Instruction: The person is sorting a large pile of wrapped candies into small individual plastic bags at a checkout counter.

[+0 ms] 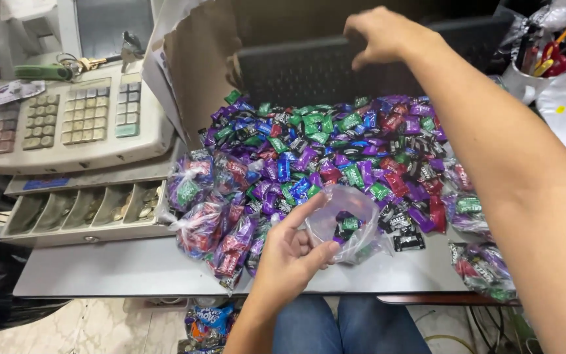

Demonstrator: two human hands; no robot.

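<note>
My left hand pinches the rim of a small clear plastic bag at the table's near edge; a few wrapped candies lie inside it. A big heap of loose wrapped candies, purple, green, blue, red and black, covers the grey table. My right hand hovers high above the far side of the heap, fingers curled and pointing down, over a black keyboard. Whether it holds a candy cannot be seen.
Filled, tied candy bags lie left of the heap and at the right edge. A cash register with an open coin drawer stands at left. A cup of pens and scissors is at far right. A brown paper sheet stands behind.
</note>
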